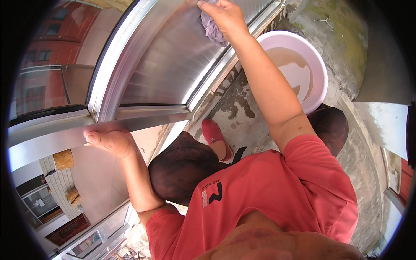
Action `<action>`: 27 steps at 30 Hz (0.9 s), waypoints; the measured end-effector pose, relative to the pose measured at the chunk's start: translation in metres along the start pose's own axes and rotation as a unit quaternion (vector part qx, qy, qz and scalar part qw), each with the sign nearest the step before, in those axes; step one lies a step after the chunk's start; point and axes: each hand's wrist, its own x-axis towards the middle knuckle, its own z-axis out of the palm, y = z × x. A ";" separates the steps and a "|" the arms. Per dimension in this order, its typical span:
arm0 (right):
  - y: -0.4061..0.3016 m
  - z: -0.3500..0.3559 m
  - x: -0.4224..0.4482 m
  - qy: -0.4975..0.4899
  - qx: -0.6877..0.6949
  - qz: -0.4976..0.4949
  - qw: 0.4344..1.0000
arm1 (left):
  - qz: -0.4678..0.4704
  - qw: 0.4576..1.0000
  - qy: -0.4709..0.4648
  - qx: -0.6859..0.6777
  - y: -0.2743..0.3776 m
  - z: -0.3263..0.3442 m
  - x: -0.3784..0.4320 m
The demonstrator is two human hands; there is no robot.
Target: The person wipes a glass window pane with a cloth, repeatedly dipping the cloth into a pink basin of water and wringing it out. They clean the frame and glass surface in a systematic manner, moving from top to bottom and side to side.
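My right hand (226,19) is closed on a crumpled purple-grey cloth (213,27) near the top of the view, against the lower metal panel (169,68) of a metal-framed glass door. The cloth hangs from the fingers over the ribbed panel. My left hand (112,141) grips the edge of the door's metal frame (139,123) at the left, thumb on the outer face; its other fingers are mostly hidden. Glass (52,78) with red reflections fills the upper left. Below my right forearm stands a pink plastic basin (320,68) holding cloudy brownish water.
The basin rests on a wet, stained concrete floor (253,139) beside the door sill. My foot in a red shoe (213,131) stands near the sill. A small white hook-like object (326,22) lies beyond the basin. A room with cut wood pieces (63,159) shows at the left.
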 end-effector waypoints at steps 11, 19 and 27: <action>0.000 0.001 0.001 -0.002 0.000 0.016 1.000 | 0.020 0.999 0.016 0.026 0.003 0.003 0.001; 0.009 -0.001 0.007 -0.004 0.024 0.015 1.000 | 0.004 0.998 -0.023 0.054 -0.012 -0.011 0.002; 0.012 -0.002 0.009 -0.006 0.027 -0.004 1.000 | -0.003 0.999 -0.004 -0.042 0.008 0.009 0.003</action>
